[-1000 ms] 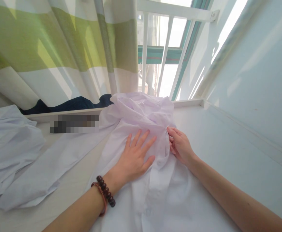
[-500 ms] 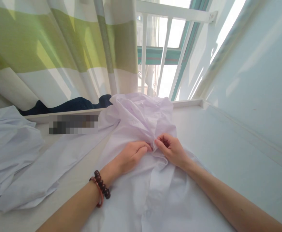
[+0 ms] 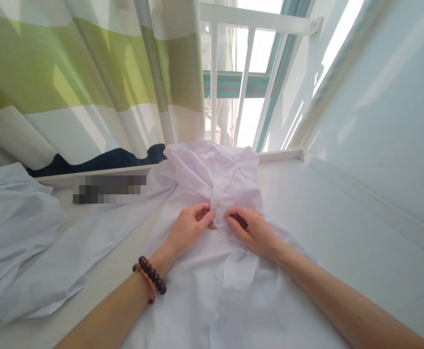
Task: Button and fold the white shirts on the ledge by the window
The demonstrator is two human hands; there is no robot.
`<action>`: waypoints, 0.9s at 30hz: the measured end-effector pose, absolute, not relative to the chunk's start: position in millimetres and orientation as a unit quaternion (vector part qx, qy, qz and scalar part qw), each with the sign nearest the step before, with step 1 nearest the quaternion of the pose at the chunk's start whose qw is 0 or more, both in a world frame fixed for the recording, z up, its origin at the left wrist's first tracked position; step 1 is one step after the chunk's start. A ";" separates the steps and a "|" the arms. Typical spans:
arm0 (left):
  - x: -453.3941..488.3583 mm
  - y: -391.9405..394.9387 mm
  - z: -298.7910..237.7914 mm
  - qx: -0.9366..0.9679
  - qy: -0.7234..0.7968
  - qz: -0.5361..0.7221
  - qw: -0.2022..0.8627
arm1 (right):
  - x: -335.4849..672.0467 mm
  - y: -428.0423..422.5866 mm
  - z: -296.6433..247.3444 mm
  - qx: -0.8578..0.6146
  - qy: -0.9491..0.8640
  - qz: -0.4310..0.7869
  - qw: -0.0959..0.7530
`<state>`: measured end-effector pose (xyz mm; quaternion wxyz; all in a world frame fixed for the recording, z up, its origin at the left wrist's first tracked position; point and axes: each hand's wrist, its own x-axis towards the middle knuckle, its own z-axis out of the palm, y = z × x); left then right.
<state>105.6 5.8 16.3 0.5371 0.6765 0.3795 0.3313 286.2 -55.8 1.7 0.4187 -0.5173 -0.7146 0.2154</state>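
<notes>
A white long-sleeved shirt (image 3: 193,276) lies front up before me, its collar end toward the railing and one sleeve stretched out to the left. My left hand (image 3: 192,223) pinches the edge of the shirt's front opening between thumb and fingers. Just to its right, my right hand (image 3: 250,228) has its fingers curled together on the other side of the front, pinching the cloth. Between the two hands the front strip of the shirt is pulled up a little. The buttons near my fingertips are too small to make out. Dark beads circle my left wrist.
More white cloth (image 3: 11,228) lies crumpled at the far left. Behind the white ledge (image 3: 284,156) hang a green and white curtain (image 3: 99,68) and a white railing (image 3: 248,72) before a window. A dark cloth (image 3: 110,159) and a blurred-out patch lie near the ledge. A pale wall (image 3: 389,121) stands at right.
My hands have moved apart slightly, the left one going left. The bunched cloth between them has flattened and the front strip now shows straighter.
</notes>
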 end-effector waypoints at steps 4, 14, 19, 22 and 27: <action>102.7 6.8 17.0 0.684 0.363 0.320 0.546 | 286.6 -54.5 0.5 -0.533 -0.690 0.204 0.445; 101.1 6.5 9.1 0.667 0.328 0.317 0.589 | 286.0 -54.9 -2.9 -0.539 -0.700 0.231 0.407; 100.3 7.0 10.0 0.671 0.328 0.312 0.588 | 286.3 -54.5 -2.6 -0.538 -0.712 0.206 0.401; 99.7 4.9 11.5 0.691 0.318 0.290 0.581 | 283.3 -55.9 -1.4 -0.547 -0.685 0.197 0.439; 99.4 -2.5 14.8 0.755 0.301 0.247 0.527 | 283.3 -56.9 2.8 -0.581 -0.655 0.064 0.479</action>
